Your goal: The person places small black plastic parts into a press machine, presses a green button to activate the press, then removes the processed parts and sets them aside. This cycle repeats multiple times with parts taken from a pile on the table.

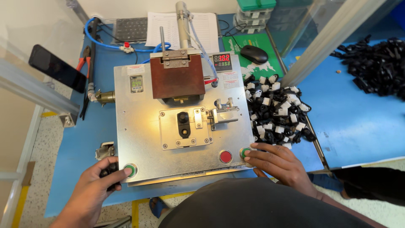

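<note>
On the blue table [358, 122], left hand [95, 188] and right hand [276, 162] press green buttons [130, 170].

A small black display [222, 61] with red and green digits sat at the far right of the metal plate. A grey screen [136, 83] stood at its far left, under a white label [135, 70]. A dark phone [57, 68] lay far left. A white label [230, 79] sat below the display.

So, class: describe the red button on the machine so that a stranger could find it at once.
Start at the grey metal machine plate on the blue table. Along its near edge sit three round buttons; the red button lies just left of the green button under the right hand. It alone is red and untouched.
</note>
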